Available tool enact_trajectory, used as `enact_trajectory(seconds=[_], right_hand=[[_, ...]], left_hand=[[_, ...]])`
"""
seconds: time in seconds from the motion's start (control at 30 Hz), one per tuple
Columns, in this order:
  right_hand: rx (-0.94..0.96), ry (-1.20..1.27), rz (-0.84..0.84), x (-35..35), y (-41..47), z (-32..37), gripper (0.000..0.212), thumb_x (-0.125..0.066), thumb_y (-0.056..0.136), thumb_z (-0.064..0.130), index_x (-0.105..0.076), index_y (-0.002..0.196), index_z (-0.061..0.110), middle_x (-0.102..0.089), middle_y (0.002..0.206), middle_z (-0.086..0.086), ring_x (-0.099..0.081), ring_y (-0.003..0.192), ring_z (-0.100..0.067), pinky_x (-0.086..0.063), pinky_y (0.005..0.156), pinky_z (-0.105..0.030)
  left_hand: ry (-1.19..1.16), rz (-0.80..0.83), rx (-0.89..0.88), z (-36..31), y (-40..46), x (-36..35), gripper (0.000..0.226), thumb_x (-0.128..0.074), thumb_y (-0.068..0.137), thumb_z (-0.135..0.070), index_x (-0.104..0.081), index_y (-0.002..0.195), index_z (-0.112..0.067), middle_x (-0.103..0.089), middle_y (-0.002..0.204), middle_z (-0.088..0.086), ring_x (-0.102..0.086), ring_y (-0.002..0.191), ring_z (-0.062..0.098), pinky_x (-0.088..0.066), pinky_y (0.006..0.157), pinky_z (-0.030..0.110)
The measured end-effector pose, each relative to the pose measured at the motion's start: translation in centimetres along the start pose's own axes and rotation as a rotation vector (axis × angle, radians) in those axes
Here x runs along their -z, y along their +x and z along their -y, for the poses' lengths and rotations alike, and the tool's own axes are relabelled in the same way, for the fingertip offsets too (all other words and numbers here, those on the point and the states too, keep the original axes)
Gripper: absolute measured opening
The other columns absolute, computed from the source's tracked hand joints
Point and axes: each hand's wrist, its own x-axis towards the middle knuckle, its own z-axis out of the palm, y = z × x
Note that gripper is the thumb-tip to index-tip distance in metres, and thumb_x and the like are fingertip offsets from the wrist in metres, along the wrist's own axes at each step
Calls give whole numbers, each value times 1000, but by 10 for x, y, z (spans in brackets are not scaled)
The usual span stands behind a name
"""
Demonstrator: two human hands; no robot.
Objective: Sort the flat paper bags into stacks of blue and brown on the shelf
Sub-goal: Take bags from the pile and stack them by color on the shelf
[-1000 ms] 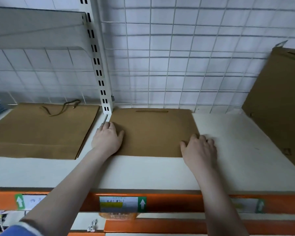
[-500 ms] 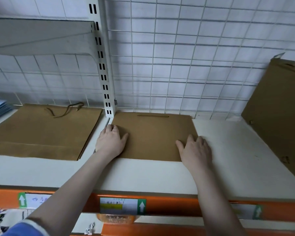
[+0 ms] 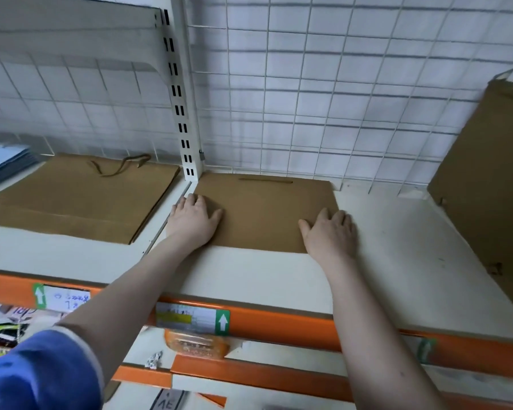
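Note:
A flat brown paper bag (image 3: 264,211) lies on the white shelf (image 3: 397,250), its top edge against the wire grid. My left hand (image 3: 194,220) rests flat on the bag's near left corner, fingers straight. On the near right corner my right hand (image 3: 330,232) lies flat as well. To the left of the upright post sits a larger brown paper bag (image 3: 71,202) with a loose cord handle. At the far left edge a stack of blue bags (image 3: 3,161) shows only in part.
A white slotted upright post (image 3: 185,119) divides the two shelf bays. A big brown cardboard sheet (image 3: 492,184) leans at the right end. The wire grid back wall (image 3: 338,99) stands behind. An orange front rail (image 3: 279,324) with labels runs below the shelf.
My right hand slid left from the bag's right edge onto its near right corner and its fingers flattened. The left hand stays on the left corner. The camera view shifted slightly.

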Motion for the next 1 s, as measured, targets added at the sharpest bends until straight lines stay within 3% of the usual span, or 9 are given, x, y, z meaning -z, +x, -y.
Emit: enact_trajectory(seconds=[0.3,0.57,0.67,0.8,1.0], right_hand=[[29,2,-21,3,12,-1,60,-35,96,49,-41,137,5,-38,140,-25,-31,133,-37,-21,112,-42],[103,-18,-119,11,-30,32,52,-37,97,46,-45,130,7,-47,132,-19,-38,127,-34,-28,106,-41],[161,-3,-149,7,-56,64,47,-40,96,45,-48,125,9,-50,126,-17,-41,122,-32,-31,105,-41],[224,41,-159,-2,-98,127,53,-44,95,43,-42,136,10,-45,134,-18,-33,132,-33,-24,110,-41],[352,175,-223,-22,-177,258,55,-55,91,38,-48,134,6,-48,130,-23,-37,130,-38,-29,108,-47]], left_hand=[[-45,4,-12,-1,-5,12,58,-36,97,-49,-43,133,-4,-34,146,14,-27,137,29,-22,111,37],[11,-255,-77,32,-35,28,57,-44,96,-42,-35,140,-7,-30,150,13,-16,143,28,-14,115,35],[-14,-342,-60,67,-48,43,57,-48,93,-40,-38,139,-8,-32,148,14,-17,143,28,-13,116,35],[-7,-414,13,135,-73,67,63,-49,92,-40,-32,144,-9,-27,152,14,-15,143,28,-11,116,36],[-38,-476,100,276,-120,100,60,-60,87,-31,-42,137,-4,-37,145,21,-27,138,36,-21,112,41]])
